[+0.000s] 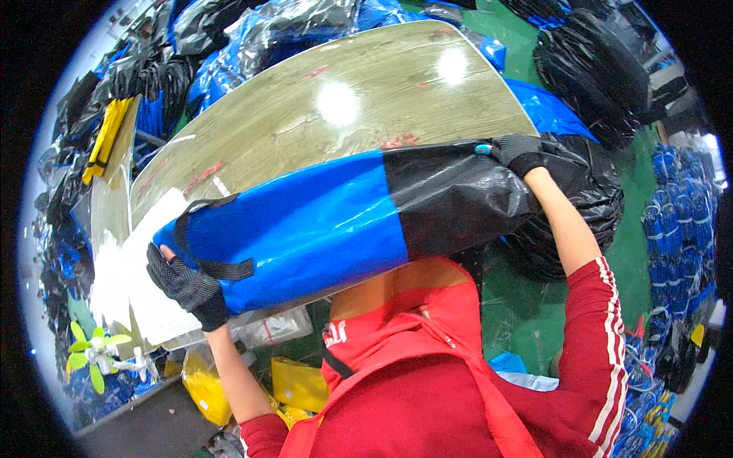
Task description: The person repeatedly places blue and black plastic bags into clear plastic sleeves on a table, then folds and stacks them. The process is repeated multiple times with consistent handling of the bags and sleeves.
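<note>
A long blue and black bag (321, 221) of shiny coated fabric lies across the near side of a wood-patterned table (305, 114). Its blue part is on the left, its black part on the right. A black webbing strap (225, 269) runs over the blue end. My left hand (187, 286), in a dark dotted glove with a bare thumb tip, rests against that blue end with fingers stretched out. At the far right corner of the black end, my right hand (517, 154), gloved too, grips the bag's upper edge. Something teal shows at its fingertips.
A bright white sheet (126, 286) covers the table's left end. Black plastic-wrapped bundles (584, 72) crowd the far right, with blue bundles (679, 221) stacked beyond the green floor. Yellow bags (298, 384) lie below the table's near edge, and a small green-bladed fan (98, 353) stands left.
</note>
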{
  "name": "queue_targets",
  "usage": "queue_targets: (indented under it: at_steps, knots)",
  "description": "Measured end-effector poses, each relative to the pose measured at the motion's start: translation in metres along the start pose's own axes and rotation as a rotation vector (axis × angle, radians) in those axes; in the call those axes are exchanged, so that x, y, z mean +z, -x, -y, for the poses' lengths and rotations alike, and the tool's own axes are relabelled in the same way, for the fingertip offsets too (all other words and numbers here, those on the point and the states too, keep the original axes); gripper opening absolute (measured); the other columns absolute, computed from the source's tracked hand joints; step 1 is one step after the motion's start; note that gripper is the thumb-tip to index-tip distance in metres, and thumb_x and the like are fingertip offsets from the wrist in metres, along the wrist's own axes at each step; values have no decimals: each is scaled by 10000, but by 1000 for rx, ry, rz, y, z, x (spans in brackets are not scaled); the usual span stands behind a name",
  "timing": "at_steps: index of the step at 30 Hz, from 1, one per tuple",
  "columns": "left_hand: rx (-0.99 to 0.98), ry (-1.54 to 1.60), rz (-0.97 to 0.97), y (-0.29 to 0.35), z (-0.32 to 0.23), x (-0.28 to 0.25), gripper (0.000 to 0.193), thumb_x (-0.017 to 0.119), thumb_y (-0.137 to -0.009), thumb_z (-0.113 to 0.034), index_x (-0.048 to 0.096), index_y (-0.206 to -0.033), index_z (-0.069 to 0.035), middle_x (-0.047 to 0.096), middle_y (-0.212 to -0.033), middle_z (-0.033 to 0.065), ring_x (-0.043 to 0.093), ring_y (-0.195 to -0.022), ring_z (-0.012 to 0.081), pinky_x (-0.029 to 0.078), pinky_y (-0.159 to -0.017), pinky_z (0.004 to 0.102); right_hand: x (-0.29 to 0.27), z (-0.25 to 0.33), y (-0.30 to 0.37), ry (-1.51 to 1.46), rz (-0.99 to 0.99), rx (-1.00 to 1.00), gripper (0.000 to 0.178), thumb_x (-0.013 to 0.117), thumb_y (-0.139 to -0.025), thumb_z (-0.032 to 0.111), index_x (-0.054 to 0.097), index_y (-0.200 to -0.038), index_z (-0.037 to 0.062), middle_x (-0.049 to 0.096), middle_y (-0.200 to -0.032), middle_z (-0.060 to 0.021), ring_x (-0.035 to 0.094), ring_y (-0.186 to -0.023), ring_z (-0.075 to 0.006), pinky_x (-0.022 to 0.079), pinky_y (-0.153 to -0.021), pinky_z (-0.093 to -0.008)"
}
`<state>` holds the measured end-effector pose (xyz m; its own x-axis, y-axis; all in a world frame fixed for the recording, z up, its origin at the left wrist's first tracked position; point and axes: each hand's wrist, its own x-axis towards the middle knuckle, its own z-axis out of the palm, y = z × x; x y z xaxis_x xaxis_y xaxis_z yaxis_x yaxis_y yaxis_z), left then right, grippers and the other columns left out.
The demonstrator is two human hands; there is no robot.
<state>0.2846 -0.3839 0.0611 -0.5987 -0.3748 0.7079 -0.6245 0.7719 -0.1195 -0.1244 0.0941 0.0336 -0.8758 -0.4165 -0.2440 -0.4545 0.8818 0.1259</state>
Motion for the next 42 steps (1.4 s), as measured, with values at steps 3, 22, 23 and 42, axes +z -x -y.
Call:
queue_targets:
  at_steps: [3, 22, 23, 42]
  knots:
    - [489, 607, 307, -46, -115, -23, 507, 479, -880, -174, 456, -1377, -79, 432, -1434, 190, 364, -1349, 389, 113, -1162, 545, -13, 9, 5, -17, -8, -31, 767, 404, -799, 794, 641, -1226, 202, 629, -1199, -174, 579, -1136, -373, 415, -991, -495]
    - [644, 764, 562, -12, -356, -4, 962, 549, -707, -748, 447, -1363, -53, 320, -1441, 299, 192, -1387, 485, 29, -1096, 677, -5, 24, 84, -135, -259, -430, 725, 561, -798, 639, 478, -1389, 226, 399, -1442, -171, 327, -1361, -367, 191, -1097, -605]
    - [641, 727, 609, -8, -363, -3, 1016, 566, -675, -766, 420, -1386, -55, 295, -1455, 301, 174, -1390, 491, 16, -1097, 678, -9, 3, 82, -160, -299, -459, 723, 563, -794, 644, 501, -1372, 214, 408, -1436, -171, 333, -1362, -348, 202, -1098, -589]
    - [725, 834, 584, -2, -403, 3, 1067, 605, -636, -746, 393, -1401, -33, 336, -1402, 331, 265, -1339, 484, 138, -1089, 638, 1, 8, 144, -1115, -1082, 457, 809, 787, -774, 226, 340, -1413, 12, 646, -1087, -136, 583, -1035, -243, 420, -981, -343]
